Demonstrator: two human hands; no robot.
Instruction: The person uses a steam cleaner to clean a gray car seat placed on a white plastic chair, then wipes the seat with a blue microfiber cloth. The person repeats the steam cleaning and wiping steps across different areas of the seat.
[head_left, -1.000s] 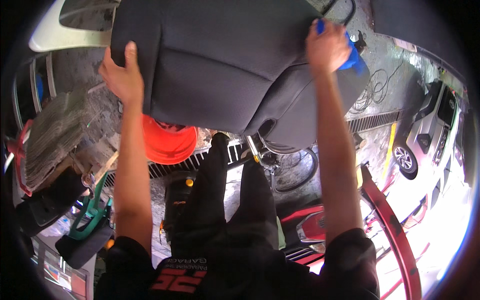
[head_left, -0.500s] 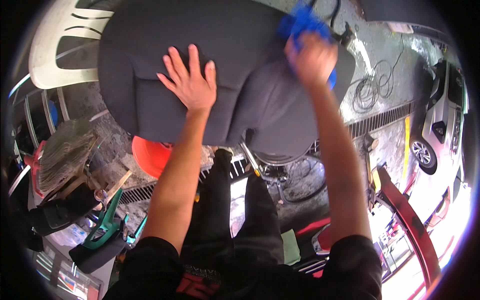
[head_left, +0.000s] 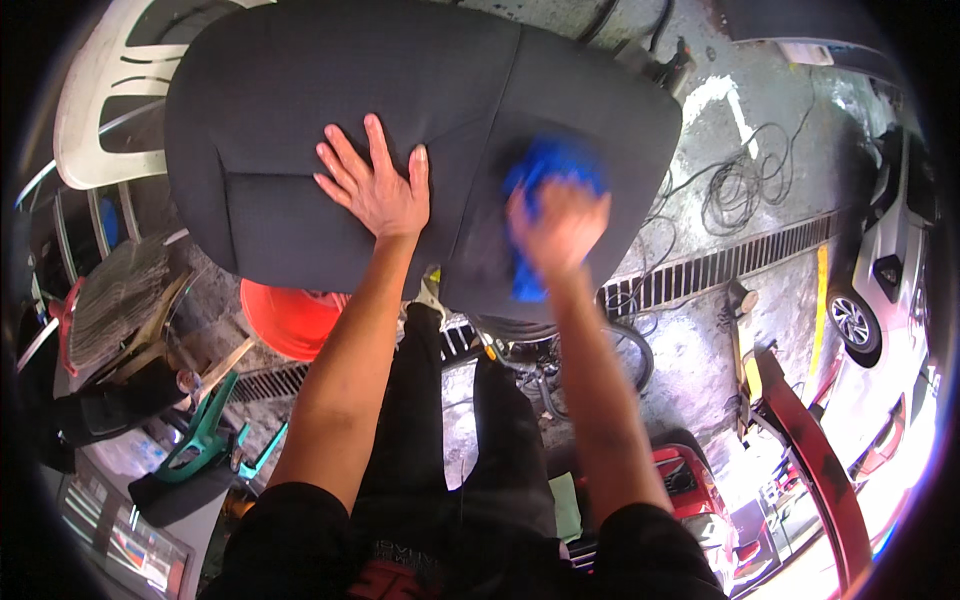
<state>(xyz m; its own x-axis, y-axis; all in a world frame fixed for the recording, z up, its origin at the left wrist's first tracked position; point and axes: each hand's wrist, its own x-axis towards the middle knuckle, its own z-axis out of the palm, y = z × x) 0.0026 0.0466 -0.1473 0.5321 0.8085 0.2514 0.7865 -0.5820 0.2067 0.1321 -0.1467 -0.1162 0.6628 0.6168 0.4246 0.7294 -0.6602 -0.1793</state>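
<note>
A dark grey fabric car seat [head_left: 340, 75] lies across in front of me, its surface divided by stitched seams. Flat on its middle rests my left hand [head_left: 380, 195], fingers spread and holding nothing. My right hand [head_left: 562, 225], smeared by motion, presses a bunched blue cloth [head_left: 560, 165] against the right part of the seat. Part of the cloth sticks out past the fingers on both sides. Beneath the near edge of the seat shows a red basin [head_left: 290, 322], partly covered by the seat.
A white plastic chair [head_left: 78, 135] stands at the far left, against the seat. A floor drain grate [head_left: 745, 262] runs across behind my legs' level. Coiled cable [head_left: 738, 195] lies on the right. Beyond are a silver car [head_left: 880, 290], a red curved panel [head_left: 810, 470] and a green-handled item [head_left: 205, 440].
My right hand has swept the blue cloth from the seat's far right edge nearer to me and leftward. The seat has shifted slightly left in view; my left hand stays spread on it.
</note>
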